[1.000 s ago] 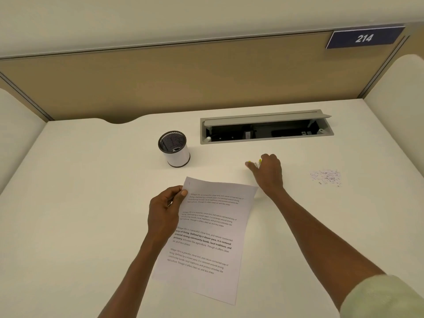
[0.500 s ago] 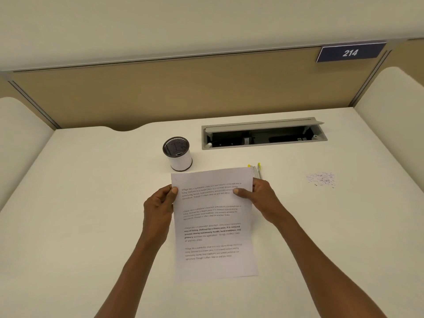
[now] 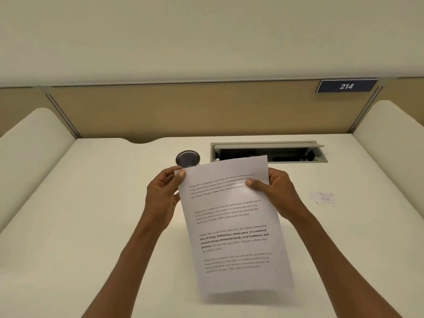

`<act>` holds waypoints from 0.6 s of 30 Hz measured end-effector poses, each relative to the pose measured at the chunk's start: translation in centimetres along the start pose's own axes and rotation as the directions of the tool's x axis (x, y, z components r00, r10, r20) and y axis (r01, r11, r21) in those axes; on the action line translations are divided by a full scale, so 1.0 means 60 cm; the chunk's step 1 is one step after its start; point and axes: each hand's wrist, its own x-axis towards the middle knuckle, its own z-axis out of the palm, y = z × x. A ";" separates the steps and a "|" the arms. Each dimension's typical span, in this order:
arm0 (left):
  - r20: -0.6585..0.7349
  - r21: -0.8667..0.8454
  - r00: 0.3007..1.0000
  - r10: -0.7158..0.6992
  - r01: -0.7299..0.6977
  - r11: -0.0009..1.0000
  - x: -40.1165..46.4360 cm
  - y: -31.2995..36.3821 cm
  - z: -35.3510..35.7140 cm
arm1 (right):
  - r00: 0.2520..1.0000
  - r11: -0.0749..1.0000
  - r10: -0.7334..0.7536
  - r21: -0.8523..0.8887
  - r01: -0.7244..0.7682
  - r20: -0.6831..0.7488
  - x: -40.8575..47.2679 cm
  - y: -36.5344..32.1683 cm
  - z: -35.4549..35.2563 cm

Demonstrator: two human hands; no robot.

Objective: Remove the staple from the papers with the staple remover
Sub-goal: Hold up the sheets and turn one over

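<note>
1. Looking down, we see the white desk [image 3: 80,226] filling the near part of the scene, with a tan partition [image 3: 183,111] along its far edge.
2. We see a blue plate reading 214 [image 3: 346,86] at the far right of that partition.
3. We hold the papers [image 3: 231,226] raised above the middle of the desk, tilted, printed side toward us, four blocks of text legible.
4. Our left hand [image 3: 161,198] grasps the papers at the top left corner, thumb on the front and fingers behind.
5. Our right hand [image 3: 275,193] grasps them at the upper right edge, thumb pressed on the first paragraph.
6. We see an open grey cable tray [image 3: 298,154] set into the far desk surface, partly behind the papers' top edge.
7. We see a round cup with a dark mesh top [image 3: 187,158] just left of the tray, its lower part hidden by the papers.
8. We see a scatter of small specks [image 3: 322,199] on the desk to the right of our right hand.
9. We cannot make out a staple on the papers.
</note>
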 end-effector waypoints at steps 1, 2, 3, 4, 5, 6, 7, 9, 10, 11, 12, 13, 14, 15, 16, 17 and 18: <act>0.017 -0.008 1.000 -0.004 0.005 1.000 -0.003 0.002 0.000 | 1.000 1.000 -0.005 -0.004 0.005 -0.004 -0.003 -0.003 -0.002; 0.039 -0.014 0.999 -0.009 0.010 1.000 -0.006 0.004 0.000 | 1.000 1.000 -0.008 -0.007 0.008 -0.006 -0.006 -0.005 -0.003; 0.063 -0.015 0.998 -0.014 0.015 1.000 -0.008 0.006 0.000 | 1.000 1.000 -0.010 -0.010 0.010 -0.011 -0.008 -0.007 -0.005; 0.088 -0.015 0.996 -0.019 0.021 1.000 -0.010 0.008 0.000 | 1.000 1.000 -0.012 -0.013 0.012 -0.015 -0.011 -0.008 -0.006; 0.110 -0.014 0.994 -0.025 0.026 1.000 -0.011 0.009 -0.001 | 1.000 1.000 -0.013 -0.016 0.012 -0.020 -0.013 -0.008 -0.007; 0.124 -0.011 0.992 -0.030 0.031 0.999 -0.012 0.010 -0.002 | 1.000 1.000 -0.013 -0.015 0.013 -0.023 -0.015 -0.008 -0.008; 0.136 -0.008 0.990 -0.032 0.033 0.999 -0.012 0.011 -0.004 | 1.000 1.000 -0.013 -0.013 0.013 -0.025 -0.017 -0.007 -0.010; 0.157 0.000 0.987 -0.039 0.040 0.999 -0.013 0.012 -0.006 | 1.000 1.000 -0.014 -0.007 0.014 -0.024 -0.020 -0.008 -0.012; 0.167 0.000 0.985 -0.043 0.043 0.999 -0.013 0.012 -0.006 | 1.000 1.000 -0.017 -0.005 0.017 -0.025 -0.021 -0.008 -0.012; 0.177 -0.002 0.983 -0.045 0.047 0.999 -0.012 0.012 -0.006 | 0.999 1.000 -0.021 -0.003 0.021 -0.026 -0.022 -0.009 -0.013; 0.187 -0.007 0.981 -0.049 0.052 0.999 -0.013 0.012 -0.005 | 0.999 1.000 -0.026 -0.001 0.026 -0.026 -0.023 -0.010 -0.013; 0.199 -0.012 0.979 -0.052 0.055 0.998 -0.013 0.013 -0.004 | 0.999 1.000 -0.028 0.001 0.028 -0.027 -0.023 -0.010 -0.014; 0.216 -0.016 0.975 -0.052 0.056 0.998 -0.013 0.013 -0.003 | 0.999 1.000 -0.029 0.000 0.029 -0.029 -0.023 -0.012 -0.014; 0.236 -0.018 0.971 -0.050 0.055 0.998 -0.012 0.013 -0.003 | 0.999 1.000 -0.030 -0.006 0.030 -0.030 -0.023 -0.013 -0.015; 0.258 -0.021 0.965 -0.048 0.055 0.998 -0.012 0.013 -0.003 | 0.999 0.999 -0.030 -0.014 0.029 -0.031 -0.022 -0.014 -0.015; 0.280 -0.026 0.959 -0.047 0.057 0.998 -0.012 0.013 -0.003 | 0.999 0.999 -0.030 -0.019 0.030 -0.032 -0.021 -0.015 -0.015; 0.299 -0.032 0.953 -0.046 0.058 0.998 -0.012 0.014 -0.004 | 0.999 0.999 -0.030 -0.018 0.030 -0.034 -0.021 -0.015 -0.016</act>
